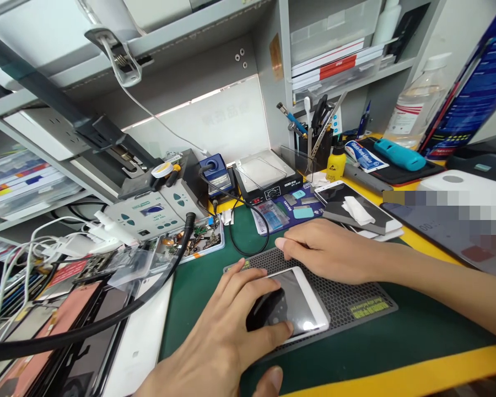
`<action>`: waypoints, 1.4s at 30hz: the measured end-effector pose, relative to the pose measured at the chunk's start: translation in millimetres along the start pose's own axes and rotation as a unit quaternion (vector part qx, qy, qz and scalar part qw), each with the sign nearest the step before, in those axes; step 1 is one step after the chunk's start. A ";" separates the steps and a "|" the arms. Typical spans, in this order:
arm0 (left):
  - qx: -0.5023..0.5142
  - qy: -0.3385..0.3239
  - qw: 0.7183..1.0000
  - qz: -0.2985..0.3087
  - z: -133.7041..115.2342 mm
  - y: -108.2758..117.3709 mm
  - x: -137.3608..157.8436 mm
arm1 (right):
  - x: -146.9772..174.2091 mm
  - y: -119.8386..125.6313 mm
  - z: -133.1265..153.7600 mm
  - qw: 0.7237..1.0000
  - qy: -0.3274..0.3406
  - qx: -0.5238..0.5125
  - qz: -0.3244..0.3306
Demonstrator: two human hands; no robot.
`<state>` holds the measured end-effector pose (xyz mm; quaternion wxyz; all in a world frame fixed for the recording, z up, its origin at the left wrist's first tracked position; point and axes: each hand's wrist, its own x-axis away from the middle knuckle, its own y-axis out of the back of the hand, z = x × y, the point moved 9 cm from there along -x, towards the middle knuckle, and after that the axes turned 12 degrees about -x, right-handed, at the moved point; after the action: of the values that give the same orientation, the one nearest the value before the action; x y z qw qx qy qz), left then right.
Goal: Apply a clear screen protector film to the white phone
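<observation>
A white-framed touchscreen device (308,295) with a dark, glossy screen lies on a grey honeycomb-patterned mat (347,295); I cannot tell whether it is a phone or a small tablet. My left hand (231,314) rests over its left side, fingers spread and fingertips on the screen and edge. The thumb hangs apart, near the bottom of the view. Beyond the device's upper right corner, my right hand (330,248) is closed above the mat, thumb pointing left. Its curled fingers are turned away, so anything inside them is hidden.
A black hose (149,300) arches in from the left. Behind stand a soldering iron holder (219,179), a hot plate (268,179) and a parts tray (204,242). White phones (339,190), a yellow bottle (336,161) and a tool cup (314,146) are at back right.
</observation>
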<state>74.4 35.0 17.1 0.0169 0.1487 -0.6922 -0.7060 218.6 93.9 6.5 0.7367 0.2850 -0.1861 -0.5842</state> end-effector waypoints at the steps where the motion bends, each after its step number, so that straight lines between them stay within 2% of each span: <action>1: 0.006 0.009 1.000 0.016 1.1 -0.6 -1.5 | 0.0 -0.1 0.1 1.000 0.001 0.003 0.001; 6: 0.034 0.049 0.996 0.073 6.7 -5.7 -6.6 | 0.9 -0.7 -0.4 1.000 0.000 0.012 0.006; 17: 0.021 0.126 0.988 0.085 32.7 -13.7 -6.1 | 0.5 -0.1 1.0 1.000 -0.003 0.013 0.003; 26: 0.021 0.138 0.987 0.079 41.0 -15.2 -6.8 | 1.4 1.1 4.7 0.999 0.015 0.035 0.004; 33: 0.012 0.123 0.990 0.063 26.0 -11.2 -9.1 | 2.0 -0.3 3.4 0.999 0.015 0.042 0.007; 38: 0.006 0.065 0.998 0.013 4.5 -0.9 -16.5 | 0.6 -1.5 3.1 0.999 0.018 0.034 0.008; 42: 0.009 0.035 0.999 -0.030 -1.7 7.6 -16.2 | 0.7 -0.3 2.5 0.999 0.014 0.034 0.006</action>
<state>88.9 36.8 27.6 0.0183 0.1945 -0.6930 -0.6940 217.1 92.7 8.1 0.7327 0.3169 -0.1978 -0.5688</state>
